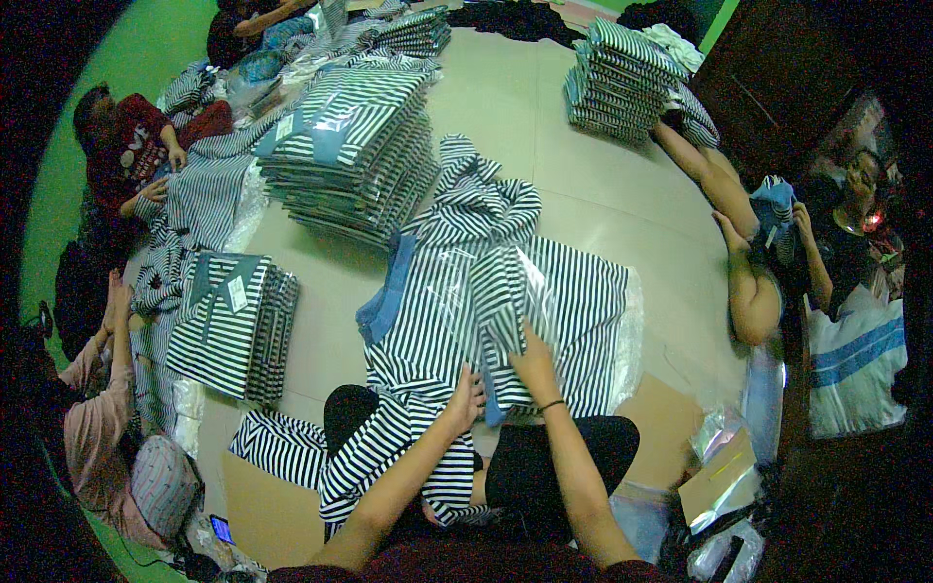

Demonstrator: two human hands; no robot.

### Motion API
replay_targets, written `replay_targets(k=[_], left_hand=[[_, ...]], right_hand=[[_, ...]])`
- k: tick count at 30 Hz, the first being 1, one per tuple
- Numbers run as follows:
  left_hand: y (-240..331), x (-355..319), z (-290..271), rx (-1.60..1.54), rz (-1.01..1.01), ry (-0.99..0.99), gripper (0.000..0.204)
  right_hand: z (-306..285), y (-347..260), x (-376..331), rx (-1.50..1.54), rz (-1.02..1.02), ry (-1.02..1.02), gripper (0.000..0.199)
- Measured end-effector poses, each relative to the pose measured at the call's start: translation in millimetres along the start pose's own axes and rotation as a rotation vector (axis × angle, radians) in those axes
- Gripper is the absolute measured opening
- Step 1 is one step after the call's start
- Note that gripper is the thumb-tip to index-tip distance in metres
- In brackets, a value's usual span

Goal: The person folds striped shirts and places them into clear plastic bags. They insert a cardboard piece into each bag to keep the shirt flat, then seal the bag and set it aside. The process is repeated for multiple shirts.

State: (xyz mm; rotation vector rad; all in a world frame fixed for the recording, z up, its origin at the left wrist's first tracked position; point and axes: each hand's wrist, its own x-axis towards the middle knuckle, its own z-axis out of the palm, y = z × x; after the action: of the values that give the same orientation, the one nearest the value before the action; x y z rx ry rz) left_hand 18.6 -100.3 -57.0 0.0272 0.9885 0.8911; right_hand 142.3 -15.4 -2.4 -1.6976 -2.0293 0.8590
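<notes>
A black-and-white striped garment (418,311) with a blue denim collar (389,291) is spread on the floor in front of my crossed legs. Clear plastic (535,282) glints over its middle, where a striped fold is smeared by motion. My right hand (533,367) is closed on the lower end of that striped fold, its fingertips partly hidden. Close by on the left, my left hand (466,400) rests against the stripes with its fingers stretched out, beside a narrow blue denim strip (491,394). A striped sleeve (389,457) drapes over my left leg.
Tall stacks of bagged striped shirts stand ahead (345,155) and far right (622,83); a lower stack (233,321) is at left. Cardboard (656,432) lies near my right knee. Other people sit along both sides, one handling a denim piece (775,204). A phone (222,528) lies lower left.
</notes>
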Motion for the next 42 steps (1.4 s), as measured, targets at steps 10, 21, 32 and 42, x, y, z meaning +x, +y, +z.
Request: replay_targets(k=[10,21,32,42], left_hand=[[-6,9,18,0.188,0.214,0.109,0.045],[-12,21,14,0.102,0.315,0.159,0.017],[3,-4,18,0.073,0.338,0.191,0.014],[4,0,18,0.063,0.373,0.149,0.016]], right_hand=[[-10,-18,-8,-0.112,-0.236,0.354,0.056],[13,1,-2,-0.274,-0.198,0.198,0.060],[-1,-7,-1,-0.406,-0.290,0.263,0.075],[-11,-13,-1,-0.461,-0.521,-0.002,0.053]])
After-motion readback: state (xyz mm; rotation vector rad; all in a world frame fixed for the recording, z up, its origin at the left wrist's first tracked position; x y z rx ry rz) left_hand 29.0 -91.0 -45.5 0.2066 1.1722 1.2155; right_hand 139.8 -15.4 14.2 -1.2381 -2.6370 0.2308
